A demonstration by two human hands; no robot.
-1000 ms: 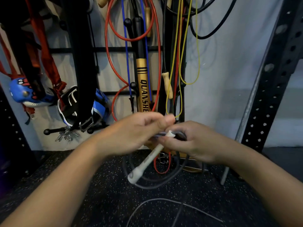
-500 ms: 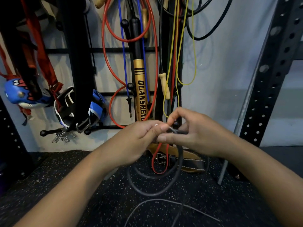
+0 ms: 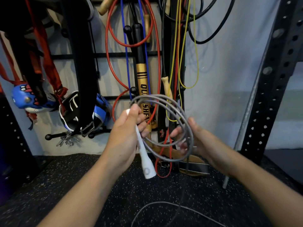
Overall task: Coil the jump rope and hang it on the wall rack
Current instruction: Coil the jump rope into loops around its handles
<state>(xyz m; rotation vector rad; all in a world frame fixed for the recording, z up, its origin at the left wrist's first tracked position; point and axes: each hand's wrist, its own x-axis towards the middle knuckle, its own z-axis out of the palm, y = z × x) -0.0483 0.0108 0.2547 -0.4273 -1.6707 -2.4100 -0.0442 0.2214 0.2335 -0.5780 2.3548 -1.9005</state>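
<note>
My left hand (image 3: 125,133) grips the white handle (image 3: 146,158) of the grey jump rope, thick end pointing down. The grey cord (image 3: 176,112) forms several loops in the air between my hands. My right hand (image 3: 196,138) sits at the right side of the loops with relaxed fingers, the cord passing across them. A loose length of the same cord (image 3: 157,204) trails on the floor below. The black wall rack (image 3: 108,54) hangs on the wall behind, its bars crowded with gear.
On the rack hang red (image 3: 107,46), blue and yellow (image 3: 196,63) ropes, a gold bat (image 3: 142,79), a black belt (image 3: 82,63) and boxing gloves (image 3: 32,99). A leather belt (image 3: 193,166) lies on the speckled rubber floor. A perforated black steel upright (image 3: 270,82) stands at right.
My hands have moved apart from a tight pinch at the centre. The cord has opened into wide loops raised in front of the rack, and the white handle is again in plain sight.
</note>
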